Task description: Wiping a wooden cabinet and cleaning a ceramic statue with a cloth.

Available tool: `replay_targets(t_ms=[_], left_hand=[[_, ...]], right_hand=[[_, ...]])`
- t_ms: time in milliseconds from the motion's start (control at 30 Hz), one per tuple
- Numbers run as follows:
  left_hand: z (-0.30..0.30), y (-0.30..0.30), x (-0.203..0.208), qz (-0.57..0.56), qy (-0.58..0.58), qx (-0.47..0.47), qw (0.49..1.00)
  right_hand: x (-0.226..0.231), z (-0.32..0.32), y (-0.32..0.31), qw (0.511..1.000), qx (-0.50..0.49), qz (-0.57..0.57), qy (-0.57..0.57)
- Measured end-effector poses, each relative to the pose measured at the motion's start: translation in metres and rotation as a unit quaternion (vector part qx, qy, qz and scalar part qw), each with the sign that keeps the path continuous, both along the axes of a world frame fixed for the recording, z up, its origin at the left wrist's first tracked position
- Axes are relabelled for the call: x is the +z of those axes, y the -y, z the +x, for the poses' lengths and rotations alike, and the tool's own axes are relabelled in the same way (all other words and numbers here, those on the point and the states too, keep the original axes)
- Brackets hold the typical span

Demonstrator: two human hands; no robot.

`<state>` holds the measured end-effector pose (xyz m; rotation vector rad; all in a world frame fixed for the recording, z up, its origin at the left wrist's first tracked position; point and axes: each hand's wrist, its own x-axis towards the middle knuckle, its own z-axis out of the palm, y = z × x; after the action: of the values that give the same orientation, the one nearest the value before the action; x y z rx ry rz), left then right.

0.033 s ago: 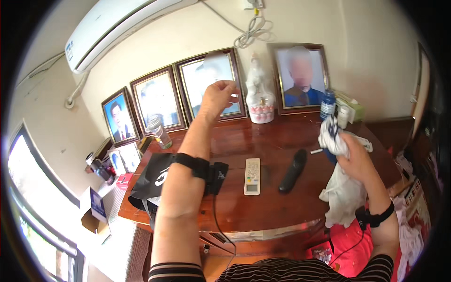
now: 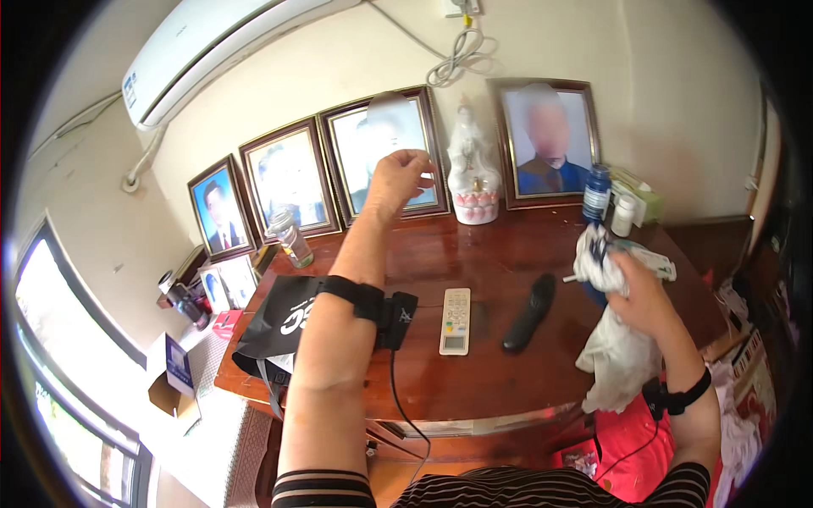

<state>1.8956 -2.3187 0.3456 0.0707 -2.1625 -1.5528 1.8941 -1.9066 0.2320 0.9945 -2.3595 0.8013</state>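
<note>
My left hand (image 2: 398, 182) is raised in front of a large framed portrait (image 2: 337, 140). Its fingers are curled with the tips together; anything between them is too small or hidden to name. At the right of the dark red wooden cabinet top (image 2: 406, 377), my right hand (image 2: 645, 296) grips a crumpled white cloth (image 2: 622, 364). The cloth's bunched upper end shows dark stripes, and the rest hangs toward the front edge. Between my arms lie a white remote control (image 2: 456, 322) and a black elongated object (image 2: 530, 313).
Along the wall stand more framed portraits (image 2: 549, 182) and a white figurine (image 2: 467, 161). A glass jar (image 2: 290, 240) is at the left, near a black bag (image 2: 275, 317). Blue (image 2: 596, 195) and white bottles (image 2: 623, 217) stand at the back right. Red fabric (image 2: 631, 449) lies below the edge.
The view has shifted very slightly. My right hand and the bunched end of the cloth sit a little lower. My left hand stays raised in nearly the same place.
</note>
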Motion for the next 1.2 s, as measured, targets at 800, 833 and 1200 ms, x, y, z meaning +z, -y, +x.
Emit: replay_targets(t_ms=[800, 833, 1200], left_hand=[[-0.250, 0.049, -0.128, -0.071, -0.020, 0.068, 0.995], [-0.256, 0.047, -0.133, -0.069, -0.017, 0.061, 0.996], [-0.252, 0.035, -0.129, -0.124, 0.061, 0.119, 0.983]], right_hand=[[-0.029, -0.040, -0.004, 0.968, 0.074, 0.188, 0.151], [-0.029, -0.040, -0.005, 0.967, 0.068, 0.189, 0.156], [-0.032, -0.039, -0.007, 0.971, 0.049, 0.175, 0.154]])
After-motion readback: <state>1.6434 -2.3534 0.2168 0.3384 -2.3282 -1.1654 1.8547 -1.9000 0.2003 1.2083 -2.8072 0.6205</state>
